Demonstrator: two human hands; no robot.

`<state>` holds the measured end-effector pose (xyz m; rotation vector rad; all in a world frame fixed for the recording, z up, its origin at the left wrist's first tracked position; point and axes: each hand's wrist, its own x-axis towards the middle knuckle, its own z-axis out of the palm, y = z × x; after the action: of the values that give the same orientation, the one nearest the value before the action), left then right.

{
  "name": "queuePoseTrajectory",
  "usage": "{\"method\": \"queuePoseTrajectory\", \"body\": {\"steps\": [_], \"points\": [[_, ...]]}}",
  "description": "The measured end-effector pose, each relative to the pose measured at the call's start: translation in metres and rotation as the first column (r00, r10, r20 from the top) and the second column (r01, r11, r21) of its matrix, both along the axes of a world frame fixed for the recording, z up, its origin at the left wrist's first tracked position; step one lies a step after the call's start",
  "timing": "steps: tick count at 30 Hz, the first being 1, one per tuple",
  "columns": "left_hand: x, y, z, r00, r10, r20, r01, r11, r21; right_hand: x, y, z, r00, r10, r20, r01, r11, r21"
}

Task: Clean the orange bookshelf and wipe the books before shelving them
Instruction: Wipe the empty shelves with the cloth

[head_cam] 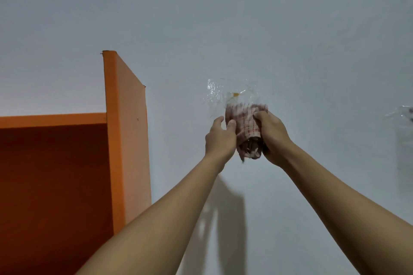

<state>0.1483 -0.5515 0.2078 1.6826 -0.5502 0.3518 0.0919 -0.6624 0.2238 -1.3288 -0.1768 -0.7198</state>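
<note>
A bunched red-and-white checked cloth (247, 125) is held up in front of the pale wall, to the right of the orange bookshelf (125, 131). My right hand (273, 138) grips the cloth from its right side. My left hand (220, 138) touches its left side with thumb and fingers curled around it. Only the bookshelf's upper right part shows: its top board, its right side panel and a dark compartment in which no books are visible.
A crumpled clear plastic bag (218, 94) hangs on the wall just above the cloth. Another clear plastic piece (403, 131) is stuck to the wall at the right edge. The rest is bare pale wall (245, 18).
</note>
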Motion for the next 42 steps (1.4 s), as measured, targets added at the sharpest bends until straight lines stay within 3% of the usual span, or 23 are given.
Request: {"method": "queuePoseTrajectory", "body": {"steps": [5, 13, 18, 22, 25, 27, 30, 32, 33, 34, 35, 37, 40, 41, 42], "points": [[-0.049, 0.027, -0.033, 0.992, 0.122, -0.028, -0.124, 0.988, -0.091, -0.047, 0.006, -0.04, 0.982, 0.151, -0.109, -0.161, 0.982, -0.094], [-0.136, 0.1, -0.096, 0.993, -0.057, -0.1, 0.032, 0.971, -0.237, -0.125, 0.055, -0.11, 0.932, 0.249, -0.262, -0.286, 0.952, -0.113], [-0.184, 0.174, -0.129, 0.997, -0.028, -0.068, 0.007, 0.957, -0.29, -0.17, 0.128, -0.152, 0.868, 0.411, -0.28, -0.38, 0.911, 0.16], [-0.219, 0.252, -0.164, 0.995, 0.095, -0.032, -0.099, 0.974, -0.204, -0.199, 0.218, -0.194, 0.723, 0.641, -0.256, -0.478, 0.732, 0.485], [-0.222, 0.312, -0.194, 0.973, 0.209, -0.094, -0.219, 0.97, -0.108, -0.213, 0.28, -0.227, 0.631, 0.723, -0.281, -0.507, 0.659, 0.557], [-0.221, 0.346, -0.212, 0.959, 0.24, -0.153, -0.248, 0.968, -0.037, -0.212, 0.309, -0.243, 0.622, 0.699, -0.353, -0.483, 0.698, 0.529], [-0.214, 0.391, -0.229, 0.946, 0.271, -0.18, -0.254, 0.961, 0.11, -0.203, 0.337, -0.247, 0.65, 0.55, -0.525, -0.383, 0.833, 0.399], [-0.205, 0.42, -0.236, 0.927, 0.356, -0.12, -0.326, 0.921, 0.214, -0.192, 0.345, -0.236, 0.724, 0.359, -0.589, -0.346, 0.928, 0.139], [-0.198, 0.434, -0.24, 0.917, 0.393, -0.068, -0.364, 0.895, 0.257, -0.185, 0.344, -0.227, 0.786, 0.221, -0.577, -0.316, 0.946, -0.068], [-0.19, 0.447, -0.245, 0.907, 0.421, -0.015, -0.397, 0.865, 0.307, -0.175, 0.343, -0.218, 0.852, 0.055, -0.521, -0.25, 0.917, -0.312], [-0.182, 0.459, -0.249, 0.896, 0.443, 0.035, -0.424, 0.827, 0.368, -0.164, 0.34, -0.208, 0.896, -0.113, -0.429, -0.159, 0.821, -0.548], [-0.166, 0.479, -0.257, 0.866, 0.487, 0.109, -0.475, 0.738, 0.479, -0.136, 0.336, -0.192, 0.901, -0.378, -0.213, 0.013, 0.515, -0.857], [-0.147, 0.498, -0.268, 0.82, 0.536, 0.203, -0.537, 0.596, 0.597, -0.09, 0.34, -0.192, 0.798, -0.594, 0.099, 0.147, 0.032, -0.989], [-0.142, 0.503, -0.273, 0.808, 0.542, 0.229, -0.545, 0.543, 0.639, -0.076, 0.341, -0.2, 0.781, -0.613, 0.125, 0.111, -0.06, -0.992], [-0.137, 0.506, -0.279, 0.801, 0.545, 0.249, -0.549, 0.502, 0.668, -0.065, 0.341, -0.211, 0.778, -0.624, 0.076, 0.048, -0.061, -0.997]]}}
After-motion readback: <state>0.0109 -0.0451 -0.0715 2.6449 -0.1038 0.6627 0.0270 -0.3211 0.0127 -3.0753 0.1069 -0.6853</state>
